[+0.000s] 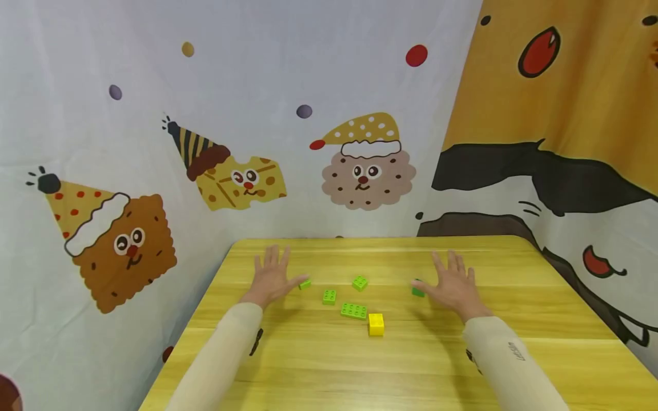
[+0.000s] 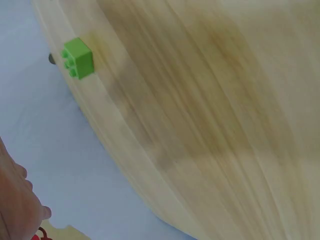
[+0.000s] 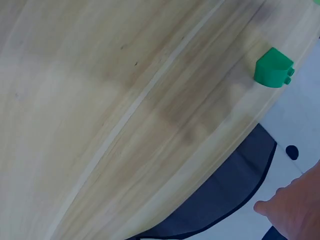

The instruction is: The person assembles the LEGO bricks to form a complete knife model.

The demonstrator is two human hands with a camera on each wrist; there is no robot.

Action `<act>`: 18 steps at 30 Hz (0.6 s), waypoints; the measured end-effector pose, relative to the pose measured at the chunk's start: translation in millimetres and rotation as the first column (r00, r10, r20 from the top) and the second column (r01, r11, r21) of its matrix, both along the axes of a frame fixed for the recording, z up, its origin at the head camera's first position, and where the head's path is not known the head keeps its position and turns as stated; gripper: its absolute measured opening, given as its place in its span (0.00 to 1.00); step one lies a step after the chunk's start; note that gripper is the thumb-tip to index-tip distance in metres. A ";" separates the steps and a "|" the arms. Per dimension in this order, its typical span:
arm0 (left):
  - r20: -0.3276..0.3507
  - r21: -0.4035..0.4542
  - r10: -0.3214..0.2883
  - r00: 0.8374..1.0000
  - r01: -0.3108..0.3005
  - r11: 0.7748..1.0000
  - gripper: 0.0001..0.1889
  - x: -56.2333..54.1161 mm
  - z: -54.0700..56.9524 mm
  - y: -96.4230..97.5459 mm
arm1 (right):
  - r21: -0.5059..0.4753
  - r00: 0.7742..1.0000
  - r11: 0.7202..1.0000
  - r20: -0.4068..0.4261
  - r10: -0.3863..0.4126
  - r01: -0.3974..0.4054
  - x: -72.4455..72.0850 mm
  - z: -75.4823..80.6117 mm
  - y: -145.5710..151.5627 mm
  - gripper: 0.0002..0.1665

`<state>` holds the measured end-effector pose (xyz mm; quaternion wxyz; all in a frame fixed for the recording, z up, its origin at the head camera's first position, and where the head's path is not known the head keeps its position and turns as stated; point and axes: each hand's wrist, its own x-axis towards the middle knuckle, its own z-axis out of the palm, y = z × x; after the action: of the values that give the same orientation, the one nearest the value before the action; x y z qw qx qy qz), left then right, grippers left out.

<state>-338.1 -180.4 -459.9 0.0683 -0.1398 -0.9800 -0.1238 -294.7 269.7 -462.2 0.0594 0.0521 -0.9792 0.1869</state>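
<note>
Both hands hover over the wooden table with fingers spread and nothing held. My left hand (image 1: 269, 279) is over the far left part, its thumb by a small light-green building block (image 1: 305, 283), which the left wrist view also shows as a studded block (image 2: 79, 58). On the right side, my right hand (image 1: 453, 284) has its thumb overlapping a dark-green block (image 1: 418, 291); in the right wrist view this dark-green block (image 3: 273, 68) has a curved side. Between the hands lie a light-green square block (image 1: 329, 297), another one (image 1: 360, 283), a longer light-green block (image 1: 354, 310) and a yellow block (image 1: 376, 325).
The wooden tabletop (image 1: 329, 365) has rounded far corners. Right behind its far edge hangs a white cloth (image 1: 247, 74) printed with cartoon snacks, and a yellow printed section (image 1: 514, 114) hangs at the right.
</note>
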 end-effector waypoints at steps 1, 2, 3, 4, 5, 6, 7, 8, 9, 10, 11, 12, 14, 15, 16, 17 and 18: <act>0.000 0.004 -0.002 1.000 0.002 1.000 0.54 -0.1 0.6 2.2 | -0.007 1.000 1.000 0.002 0.004 -0.004 -0.2 0.4 -1.3 0.64; 0.002 0.009 -0.004 1.000 0.004 1.000 0.53 0.0 1.5 4.6 | -0.012 1.000 1.000 0.004 0.007 -0.006 0.0 1.0 -2.9 0.64; 0.007 0.013 -0.004 1.000 0.004 1.000 0.54 -0.1 2.2 7.0 | -0.017 1.000 1.000 0.006 0.008 -0.008 0.0 1.3 -4.3 0.64; 0.007 0.018 -0.005 1.000 0.005 1.000 0.54 -0.1 2.8 8.9 | -0.025 1.000 1.000 0.006 0.013 -0.012 0.0 1.9 -6.2 0.64; 0.010 0.024 -0.006 1.000 0.006 1.000 0.54 -0.2 3.2 11.0 | -0.033 1.000 0.999 0.005 0.016 -0.016 0.1 2.4 -8.2 0.64; 0.012 0.037 -0.009 1.000 0.009 0.999 0.54 0.0 4.2 13.1 | -0.038 1.000 0.999 0.002 0.019 -0.019 -0.1 2.8 -9.9 0.64; 0.018 0.044 -0.010 1.000 0.009 0.999 0.54 0.2 5.3 15.2 | -0.041 1.000 0.999 -0.002 0.020 -0.020 -0.2 3.1 -11.6 0.64; 0.025 0.050 -0.010 1.000 0.009 0.999 0.54 -0.1 6.0 17.4 | -0.048 1.000 0.999 -0.004 0.020 -0.020 0.1 3.8 -13.7 0.64; 0.026 0.057 -0.012 1.000 0.010 0.998 0.55 -0.2 6.6 19.2 | -0.058 1.000 0.998 -0.005 0.023 -0.024 0.3 4.3 -15.8 0.64; 0.030 0.067 -0.015 0.999 0.013 0.998 0.55 -0.1 7.6 21.1 | -0.069 1.000 0.997 -0.006 0.028 -0.028 0.4 4.8 -17.7 0.63; 0.040 0.079 -0.020 0.999 0.017 0.997 0.55 0.4 8.9 23.1 | -0.077 1.000 0.997 -0.005 0.030 -0.031 0.4 4.9 -19.5 0.63; 0.050 0.086 -0.021 0.999 0.017 0.996 0.55 0.9 10.0 25.0 | -0.085 0.999 0.996 -0.004 0.035 -0.035 0.1 5.0 -21.4 0.63; 0.064 0.102 -0.027 0.998 0.021 0.995 0.55 2.2 12.3 28.3 | -0.110 0.999 0.993 0.003 0.044 -0.044 0.1 4.7 -24.8 0.63; 0.069 0.109 -0.031 0.997 0.023 0.994 0.55 3.0 13.5 29.9 | -0.120 0.999 0.992 0.005 0.050 -0.049 0.1 4.8 -26.5 0.62; 0.079 0.118 -0.033 0.996 0.023 0.993 0.55 3.1 14.1 31.3 | -0.127 0.999 0.991 0.009 0.054 -0.052 0.2 5.0 -28.3 0.62; 0.089 0.127 -0.036 0.995 0.025 0.992 0.55 3.3 14.6 32.4 | -0.128 0.998 0.990 0.012 0.057 -0.055 0.4 5.1 -30.2 0.62; 0.094 0.140 -0.042 0.995 0.028 0.990 0.55 3.3 14.8 33.5 | -0.131 0.998 0.990 0.017 0.060 -0.058 0.6 5.1 -32.2 0.62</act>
<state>-334.8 -146.9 -445.0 0.0280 -0.1457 -0.9686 -0.1994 -294.1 237.5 -457.1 0.0467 0.0750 -0.9635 0.2528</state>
